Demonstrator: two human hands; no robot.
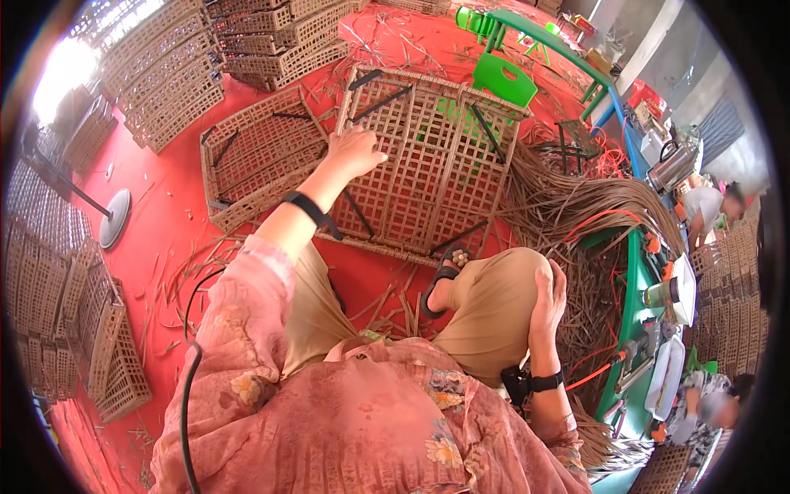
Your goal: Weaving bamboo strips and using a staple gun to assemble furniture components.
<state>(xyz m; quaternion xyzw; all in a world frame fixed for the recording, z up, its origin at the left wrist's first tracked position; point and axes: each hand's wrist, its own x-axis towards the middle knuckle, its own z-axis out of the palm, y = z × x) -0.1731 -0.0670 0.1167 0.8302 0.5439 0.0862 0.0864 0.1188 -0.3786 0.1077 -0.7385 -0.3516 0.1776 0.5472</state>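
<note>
A large woven basket [403,177] with an open lattice and black strips at its corners stands tilted before my knees. At its left edge, my left hand [355,153] has its fingers curled over the rim. A smaller woven tray [267,152], also with black strips, lies on the floor to the left of it. My right hand [547,300] rests on my right knee, fingers stretched out and holding nothing.
Stacks of woven baskets [164,74] stand at the left and far left. A green chair [504,80] is behind the large basket. Brown strips [576,198] are heaped at right, beside a green table [634,280] with tools. Two other people [708,210] are at far right.
</note>
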